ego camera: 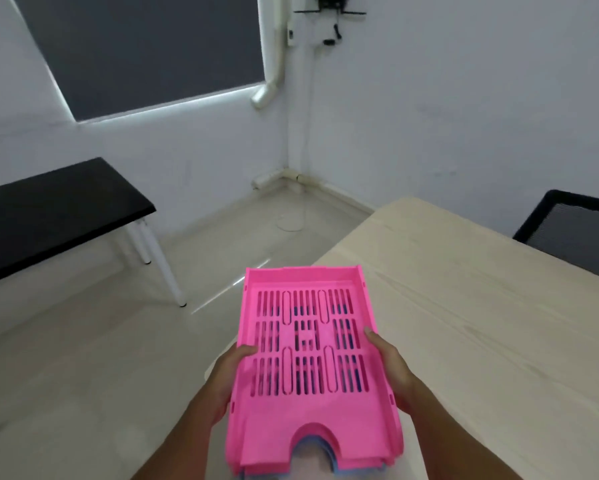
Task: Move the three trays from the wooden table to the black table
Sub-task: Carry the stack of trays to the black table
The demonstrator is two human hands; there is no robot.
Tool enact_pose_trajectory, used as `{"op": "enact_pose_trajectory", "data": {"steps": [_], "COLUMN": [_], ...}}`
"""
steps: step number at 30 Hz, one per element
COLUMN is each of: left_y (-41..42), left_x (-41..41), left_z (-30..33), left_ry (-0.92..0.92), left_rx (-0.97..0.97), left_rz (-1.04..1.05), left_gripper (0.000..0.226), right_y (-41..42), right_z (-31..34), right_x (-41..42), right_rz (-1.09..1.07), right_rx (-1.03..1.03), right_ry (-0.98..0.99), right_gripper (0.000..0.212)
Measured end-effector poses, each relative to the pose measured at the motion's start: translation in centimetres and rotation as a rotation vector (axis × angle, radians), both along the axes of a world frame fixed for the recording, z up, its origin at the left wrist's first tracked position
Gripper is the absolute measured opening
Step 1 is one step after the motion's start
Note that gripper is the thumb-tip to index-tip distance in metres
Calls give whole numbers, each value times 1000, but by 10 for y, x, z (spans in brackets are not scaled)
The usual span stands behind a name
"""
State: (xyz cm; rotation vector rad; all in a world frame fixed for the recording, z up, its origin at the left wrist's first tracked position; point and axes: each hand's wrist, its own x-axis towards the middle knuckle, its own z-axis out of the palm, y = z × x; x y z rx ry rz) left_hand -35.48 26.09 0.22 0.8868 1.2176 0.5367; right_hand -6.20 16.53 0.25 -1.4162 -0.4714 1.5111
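I hold a stack of slotted plastic trays in front of me, the pink tray [308,344] on top. Blue edges of a tray below show through its slots and at the near cut-out [312,455]. My left hand [230,375] grips the stack's left side, thumb over the rim. My right hand [390,368] grips the right side the same way. The stack hangs over the left corner of the wooden table [481,323] and the floor. The black table [48,213] stands to the far left, across open floor.
A black mesh chair [575,230] stands behind the wooden table at the right. The black table has white legs [166,275]. A pale glossy floor lies between the tables. White walls, a dark window blind and a corner pipe are behind.
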Motion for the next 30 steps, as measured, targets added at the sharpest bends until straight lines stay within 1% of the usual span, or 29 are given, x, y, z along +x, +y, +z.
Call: {"op": "enact_pose_trajectory", "data": {"steps": [4, 8, 12, 14, 17, 20, 24, 30], "left_y": [25, 48, 71, 79, 91, 107, 139, 216], "left_x": [-84, -164, -237, -270, -317, -359, -401, -456], "left_z": [6, 14, 20, 21, 22, 19, 20, 29], "left_ry": [-7, -20, -4, 8, 28, 26, 15, 17], "left_rx": [12, 42, 75, 85, 82, 74, 95, 118], "left_rz": [150, 273, 389, 430, 507, 585, 675, 731], "left_gripper": [37, 34, 31, 31, 31, 35, 33, 34], "right_y": [72, 137, 193, 219, 256, 291, 343, 444], "right_z": [8, 11, 13, 14, 15, 14, 15, 20], "right_x": [-70, -146, -221, -255, -307, -358, -407, -468], "right_rz": [191, 332, 441, 490, 563, 604, 657, 742], "right_rx": [14, 36, 80, 97, 75, 74, 81, 112], "right_ry": [-32, -50, -25, 18, 30, 36, 44, -15], "right_gripper": [62, 59, 58, 54, 55, 55, 55, 53]}}
